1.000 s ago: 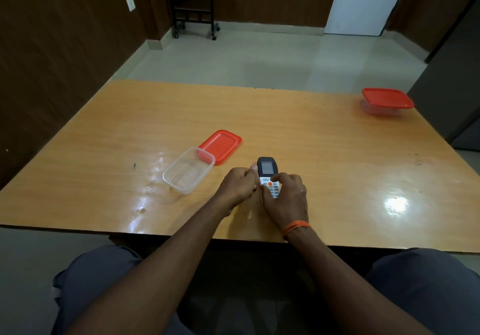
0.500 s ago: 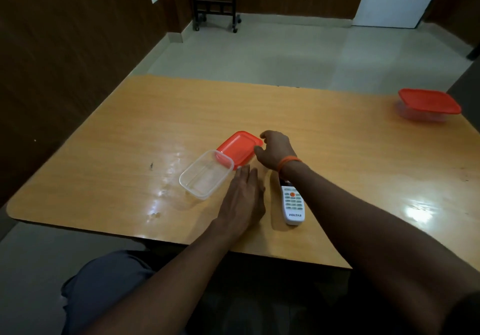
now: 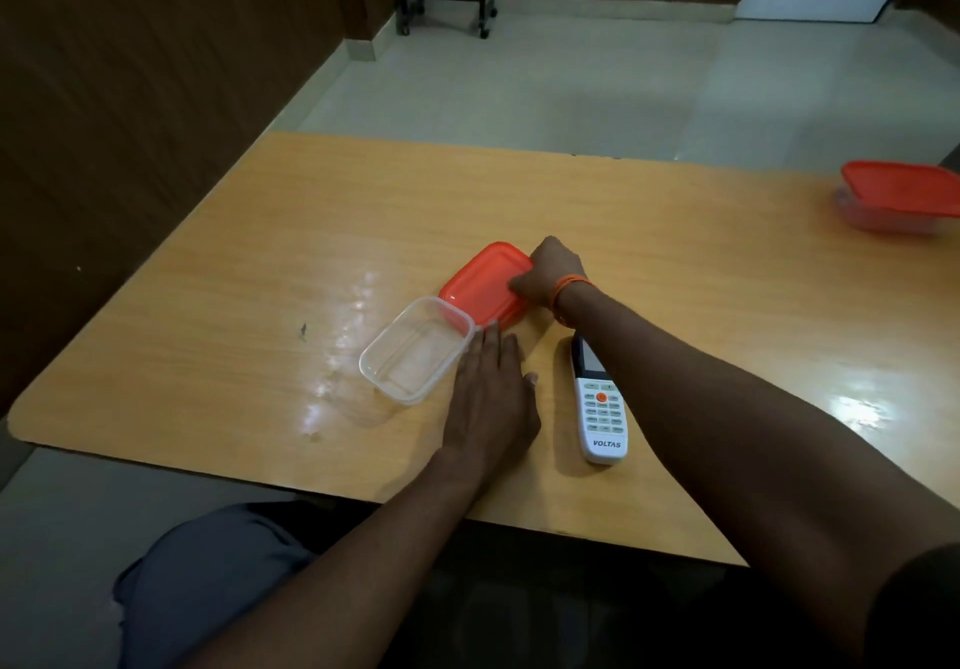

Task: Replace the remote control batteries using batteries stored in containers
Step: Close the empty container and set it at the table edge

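Since the right hand (image 3: 550, 273) pinches the right edge of the red lid (image 3: 483, 284), thumb on top and fingers curled round the rim, the step in hand looks to be closing the clear tub (image 3: 415, 399), which appears empty. To do it well, lift the lid clear of the tub's far corner, which overlaps it in this view, then square it over the rim and press down corner by corner. The left hand (image 3: 491, 393) lies flat on the table (image 3: 727, 330) with fingers straight and grasping nothing, fingertips just beside the tub; it would do better steadying the tub's wall so it does not slide.

The remote (image 3: 600, 408) lies face up between the 2 forearms, just right of the left hand: white body, dark screen at the far end, 1 orange button above grey keys, VOLTAS printed at the near end. Its battery cover is hidden underneath
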